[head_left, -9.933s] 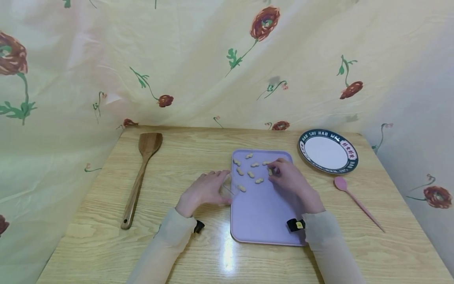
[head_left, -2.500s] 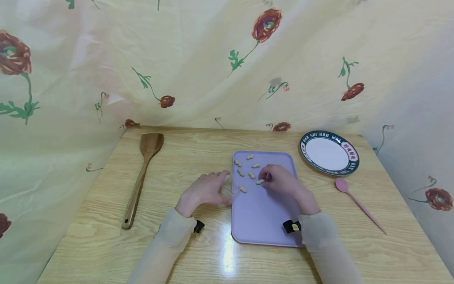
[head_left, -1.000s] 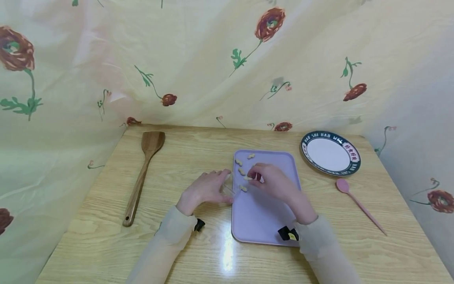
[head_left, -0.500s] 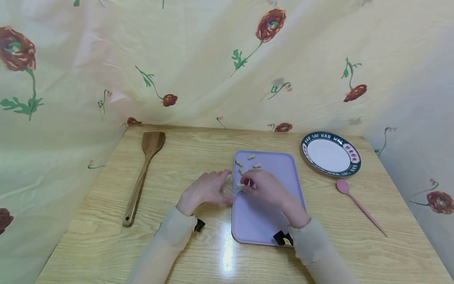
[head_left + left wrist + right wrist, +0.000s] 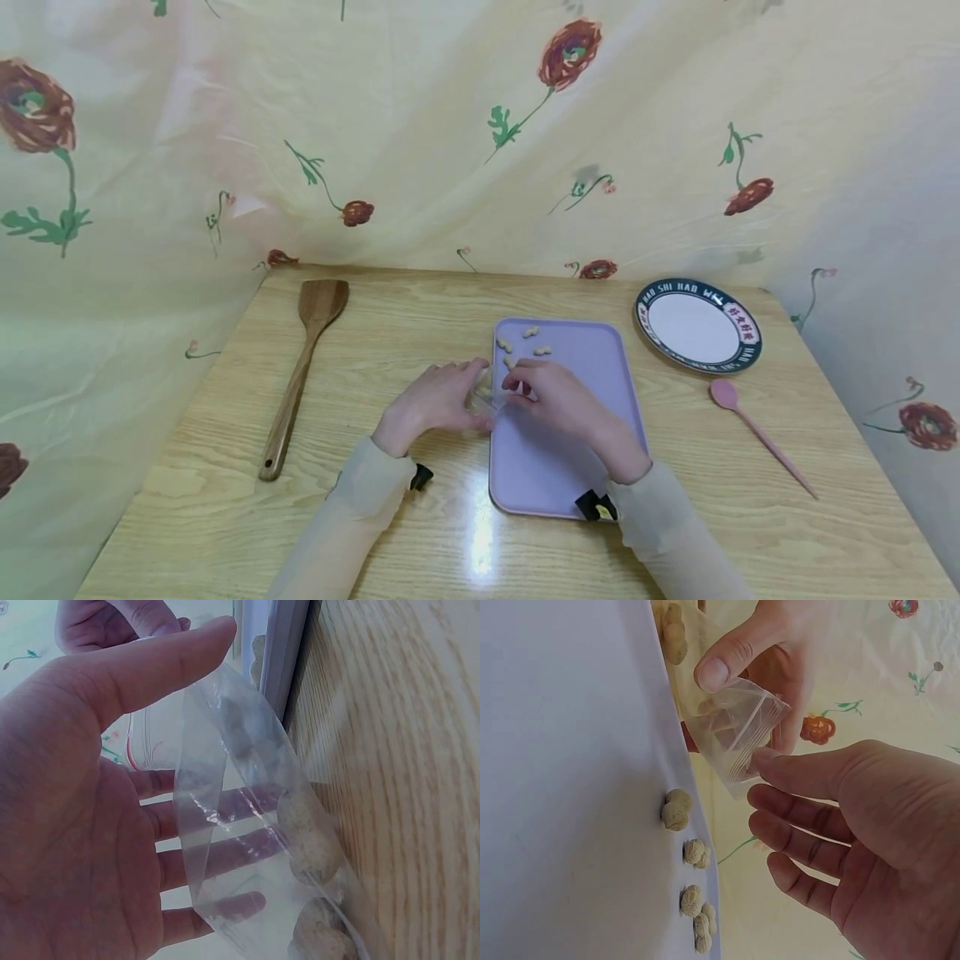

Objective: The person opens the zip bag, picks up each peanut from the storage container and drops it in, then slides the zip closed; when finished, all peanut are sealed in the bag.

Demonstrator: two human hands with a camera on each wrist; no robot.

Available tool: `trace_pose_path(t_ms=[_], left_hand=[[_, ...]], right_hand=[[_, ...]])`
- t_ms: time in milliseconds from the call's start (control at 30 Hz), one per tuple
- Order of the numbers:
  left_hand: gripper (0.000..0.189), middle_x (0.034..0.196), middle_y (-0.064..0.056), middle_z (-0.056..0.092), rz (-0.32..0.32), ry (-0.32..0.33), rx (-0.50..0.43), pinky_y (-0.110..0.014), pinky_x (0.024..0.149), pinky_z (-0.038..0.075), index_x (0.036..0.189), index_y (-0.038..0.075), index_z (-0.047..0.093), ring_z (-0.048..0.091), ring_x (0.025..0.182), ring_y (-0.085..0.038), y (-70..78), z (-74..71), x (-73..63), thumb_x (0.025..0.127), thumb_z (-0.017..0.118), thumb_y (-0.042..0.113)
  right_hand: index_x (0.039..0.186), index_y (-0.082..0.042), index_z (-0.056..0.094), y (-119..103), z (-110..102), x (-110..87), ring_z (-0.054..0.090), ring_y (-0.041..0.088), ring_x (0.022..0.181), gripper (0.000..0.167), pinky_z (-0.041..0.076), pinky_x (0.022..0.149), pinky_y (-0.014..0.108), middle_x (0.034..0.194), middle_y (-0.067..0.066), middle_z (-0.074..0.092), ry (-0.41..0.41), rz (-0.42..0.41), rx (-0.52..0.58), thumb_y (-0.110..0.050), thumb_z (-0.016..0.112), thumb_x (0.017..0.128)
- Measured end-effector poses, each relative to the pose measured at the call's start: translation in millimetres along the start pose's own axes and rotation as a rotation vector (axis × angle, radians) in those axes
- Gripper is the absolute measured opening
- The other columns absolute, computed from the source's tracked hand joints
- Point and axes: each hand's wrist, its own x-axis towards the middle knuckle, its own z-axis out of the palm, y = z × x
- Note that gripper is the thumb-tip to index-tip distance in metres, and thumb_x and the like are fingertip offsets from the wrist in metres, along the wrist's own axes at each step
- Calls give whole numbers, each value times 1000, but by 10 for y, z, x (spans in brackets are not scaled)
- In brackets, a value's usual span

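A clear zip bag (image 5: 731,727) with peanuts inside is held at the left rim of a lilac tray (image 5: 562,467). My left hand (image 5: 435,400) grips it, the thumb along its mouth and the other fingers spread behind the plastic. Through the film a peanut (image 5: 307,840) shows near the bag's bottom. At the zip edge, my right hand (image 5: 562,404) pinches the bag mouth with thumb and forefinger, the forefinger's tip hidden; no peanut shows in its fingers. Several peanuts lie on the tray, among them one peanut (image 5: 530,332) in the far left part.
Left on the wooden table (image 5: 225,533) lies a wooden spatula (image 5: 303,367). A white plate (image 5: 697,325) with a dark lettered rim stands at the back right. In front of it lies a pink spoon (image 5: 757,429). A flowered cloth (image 5: 420,125) hangs behind the table.
Over these seconds my right hand has taken peanuts from the tray and moved left to the bag mouth. The peanut it held half a second ago no longer shows. My left hand has stayed put.
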Motion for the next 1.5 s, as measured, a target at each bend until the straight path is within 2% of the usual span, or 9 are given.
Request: trace_pose_path(t_ms=[533, 667, 900, 1100, 1300, 1500], left_hand=[[86, 135, -11, 60, -3, -9, -9, -54, 102, 42, 150, 11, 38, 58, 121, -29, -8, 17, 10, 84, 76, 51], [86, 133, -11, 61, -7, -12, -12, -54, 101, 43, 149, 11, 39, 58, 120, -29, -7, 18, 12, 83, 76, 51], [86, 134, -12, 61, -18, -12, -5, -52, 102, 43, 150, 11, 38, 58, 119, -30, -1, 34, -3, 84, 75, 51], [86, 137, -12, 59, -22, -15, -15, -52, 104, 40, 151, 11, 38, 55, 124, -31, -4, 43, -13, 83, 76, 49], [85, 136, -13, 59, -15, -12, -28, -53, 103, 41, 150, 10, 38, 55, 123, -32, -10, 30, -10, 83, 77, 48], [86, 138, -13, 58, -13, -17, -16, -52, 103, 41, 150, 10, 38, 55, 124, -32, -9, 26, 4, 83, 76, 50]], right_hand=[[101, -9, 74, 4, 9, -9, 60, 12, 78, 13, 51, 70, 27, 91, -4, 67, -6, 2, -6, -9, 76, 88], [103, -8, 74, 25, -4, -14, 60, 12, 79, 14, 51, 70, 27, 92, -3, 67, -9, 13, 21, -9, 76, 89], [103, -3, 73, 200, -130, -54, 61, 14, 81, 16, 53, 72, 34, 95, 4, 69, 46, 68, 90, -7, 75, 88], [102, 0, 72, 443, -194, -75, 61, 17, 79, 16, 52, 69, 35, 94, 7, 70, 97, 123, 65, -4, 76, 86], [104, 0, 72, 549, -153, -52, 62, 20, 81, 19, 52, 71, 35, 95, 8, 69, 59, 209, 38, -8, 76, 87], [106, 0, 72, 516, -49, -20, 63, 23, 85, 22, 54, 75, 40, 95, 9, 68, 35, 285, 17, -11, 76, 87]])
